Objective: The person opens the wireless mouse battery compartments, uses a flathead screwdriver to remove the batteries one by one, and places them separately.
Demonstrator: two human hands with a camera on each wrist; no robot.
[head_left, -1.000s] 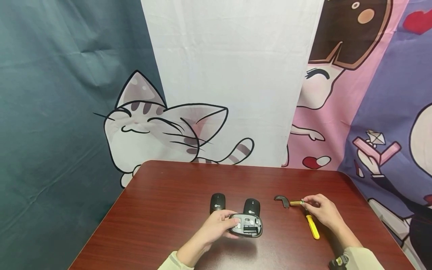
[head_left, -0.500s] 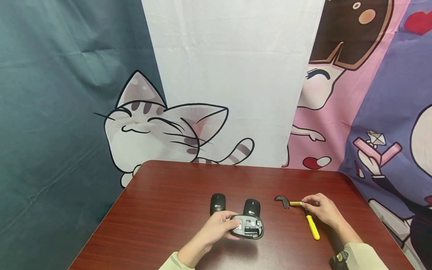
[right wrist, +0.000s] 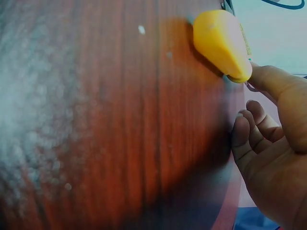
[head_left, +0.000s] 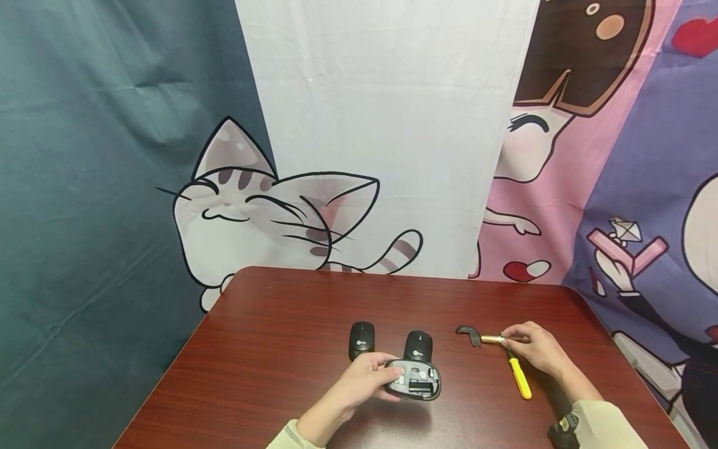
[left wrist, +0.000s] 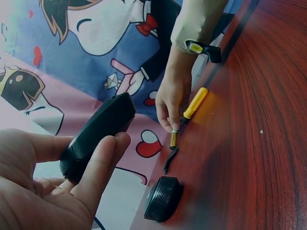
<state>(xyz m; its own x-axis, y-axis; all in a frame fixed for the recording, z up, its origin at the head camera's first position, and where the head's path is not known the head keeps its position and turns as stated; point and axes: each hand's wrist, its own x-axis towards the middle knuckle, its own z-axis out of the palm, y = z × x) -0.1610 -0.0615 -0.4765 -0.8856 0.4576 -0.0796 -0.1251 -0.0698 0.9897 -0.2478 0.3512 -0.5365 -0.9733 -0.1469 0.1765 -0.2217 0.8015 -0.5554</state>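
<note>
My left hand [head_left: 364, 380] holds a black computer mouse [head_left: 413, 369] above the table, thumb on its grey underside. The underside's battery compartment is uncovered, with a dark slot; whether a battery lies in it I cannot tell. In the left wrist view the same mouse [left wrist: 98, 136] is seen from its side. My right hand [head_left: 535, 350] pinches one end of a gold-coloured battery [head_left: 491, 339] low at the tabletop. A curved black cover [head_left: 468, 335] lies just left of the battery. Beside the right hand lies a yellow-handled screwdriver [head_left: 520, 378], its tip hidden by the fingers.
Two more black mice rest on the reddish-brown table [head_left: 269, 362]: one mouse [head_left: 361, 338] behind the left hand, another mouse [head_left: 419, 345] partly behind the held one. A printed cloth backdrop [head_left: 387, 137] hangs beyond the table's far edge.
My left hand has shifted slightly right and down with the mouse. The right hand stays almost still at the battery. Other things on the table have not moved.
</note>
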